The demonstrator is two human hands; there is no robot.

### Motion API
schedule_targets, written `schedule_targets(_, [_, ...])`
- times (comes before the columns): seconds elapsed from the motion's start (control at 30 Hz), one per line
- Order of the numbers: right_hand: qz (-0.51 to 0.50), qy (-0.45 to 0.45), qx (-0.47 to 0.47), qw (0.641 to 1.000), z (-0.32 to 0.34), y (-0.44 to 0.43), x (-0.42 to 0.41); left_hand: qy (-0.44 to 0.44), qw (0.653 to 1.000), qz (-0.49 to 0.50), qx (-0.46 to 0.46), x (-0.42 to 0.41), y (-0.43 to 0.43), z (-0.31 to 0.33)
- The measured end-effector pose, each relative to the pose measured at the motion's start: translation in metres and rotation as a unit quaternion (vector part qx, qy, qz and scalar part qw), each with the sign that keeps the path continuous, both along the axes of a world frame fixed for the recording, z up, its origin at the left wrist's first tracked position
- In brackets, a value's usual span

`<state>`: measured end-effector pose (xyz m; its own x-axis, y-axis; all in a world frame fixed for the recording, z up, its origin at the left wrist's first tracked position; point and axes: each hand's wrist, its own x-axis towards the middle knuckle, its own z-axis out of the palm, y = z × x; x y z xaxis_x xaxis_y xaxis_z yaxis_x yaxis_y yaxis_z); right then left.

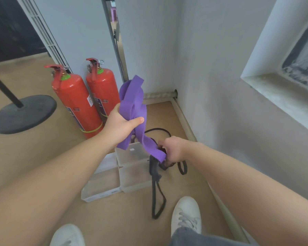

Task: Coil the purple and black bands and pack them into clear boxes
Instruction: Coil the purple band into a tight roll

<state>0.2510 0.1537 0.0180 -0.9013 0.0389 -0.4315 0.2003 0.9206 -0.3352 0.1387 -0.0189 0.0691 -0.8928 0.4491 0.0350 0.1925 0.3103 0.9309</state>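
While the left grip clasps the purple band loops above the boxes near the floor's corner, the right grip, pinching its tail, should feed it flat, without twists.

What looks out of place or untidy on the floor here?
The thin black bands sprawl uncoiled on the beige floor beside the clear plastic boxes, one loop close to the white shoe. The wide purple band is only loosely bunched in the left hand, its tail pinched by the right hand.
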Motion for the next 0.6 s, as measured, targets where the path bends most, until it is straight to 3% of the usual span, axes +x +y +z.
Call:
schedule_targets(0.17, [-0.025, -0.03, 0.001, 0.999, 0.028, 0.011, -0.011, 0.097, 0.988, -0.007, -0.117, 0.0, -0.013, -0.014])
schedule_targets(0.4, [-0.072, 0.02, 0.042, 0.996, 0.04, 0.024, -0.015, 0.189, 0.942, -0.028, -0.275, 0.0, -0.028, -0.028])
schedule_targets(0.6, [-0.101, 0.074, 0.048, 0.991, 0.046, 0.02, -0.018, 0.204, 0.925, -0.033, -0.32, 0.011, -0.02, -0.036])
